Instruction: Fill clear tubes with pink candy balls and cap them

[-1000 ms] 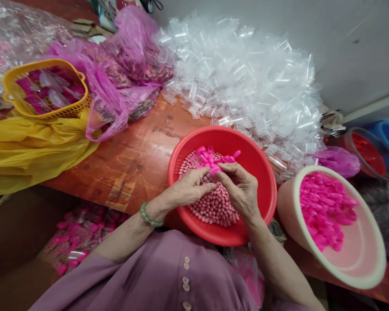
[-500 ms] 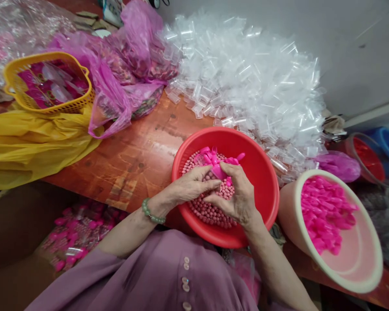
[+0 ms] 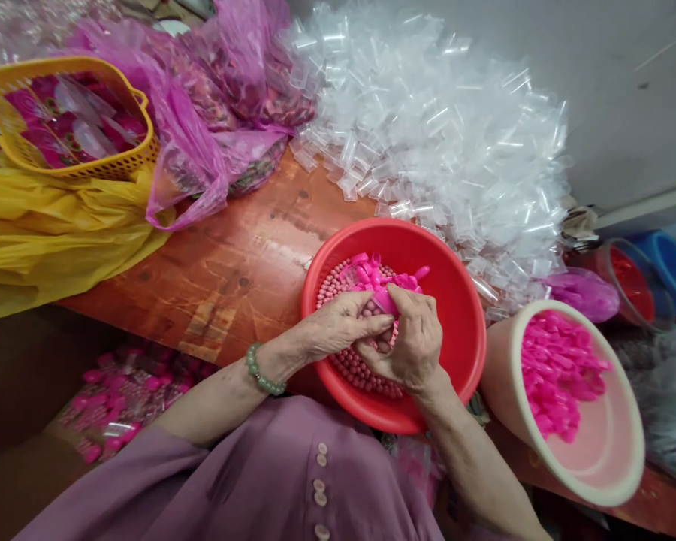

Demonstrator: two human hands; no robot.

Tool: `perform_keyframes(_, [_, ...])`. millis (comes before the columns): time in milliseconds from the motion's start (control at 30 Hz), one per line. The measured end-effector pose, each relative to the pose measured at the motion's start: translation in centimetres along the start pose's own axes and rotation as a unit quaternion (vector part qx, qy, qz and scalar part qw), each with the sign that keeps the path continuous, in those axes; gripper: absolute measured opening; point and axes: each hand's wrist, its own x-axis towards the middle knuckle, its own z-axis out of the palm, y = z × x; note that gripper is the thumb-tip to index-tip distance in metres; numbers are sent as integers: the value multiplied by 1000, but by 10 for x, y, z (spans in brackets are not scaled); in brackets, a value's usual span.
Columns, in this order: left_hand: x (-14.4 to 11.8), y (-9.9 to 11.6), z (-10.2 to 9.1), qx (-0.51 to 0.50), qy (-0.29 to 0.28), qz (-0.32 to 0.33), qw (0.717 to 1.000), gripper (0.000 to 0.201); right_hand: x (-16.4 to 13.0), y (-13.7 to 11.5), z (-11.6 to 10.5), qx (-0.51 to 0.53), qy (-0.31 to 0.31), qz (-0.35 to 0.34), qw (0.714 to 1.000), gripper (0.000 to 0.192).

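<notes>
A red basin (image 3: 456,300) holds small pink beads (image 3: 360,368) and a few bright pink plastic caps (image 3: 372,272). Both hands work together over the beads. My left hand (image 3: 338,330), with a green bead bracelet at the wrist, pinches a small piece whose clear body is mostly hidden. My right hand (image 3: 414,342) presses a pink cap (image 3: 384,300) onto that piece, fingers closed around it.
A big heap of clear plastic tubes (image 3: 439,143) lies behind the basin. A cream bowl of pink caps (image 3: 557,368) stands at right, a yellow basket (image 3: 61,113) and pink bags (image 3: 214,113) at left. A box of finished pink pieces (image 3: 118,391) sits below the wooden table (image 3: 230,255).
My right hand has curled further over the pink cap and drawn closer to my left hand. The view has shifted slightly downward.
</notes>
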Motion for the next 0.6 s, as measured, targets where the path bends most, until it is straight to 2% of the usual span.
perform_keyframes(133, [-1,1,0,-7,-10,11,1000,44,0,0,0,-1,7,-8,1000,71])
perform_keyframes(367, [0,5,2,-3,9,-4,1000,47,-1,0,2,44,-39,7,998,74])
perform_keyframes(600, [0,2,-1,19,-27,-3,999,38,4,2,-3,41,-34,-16,998,69])
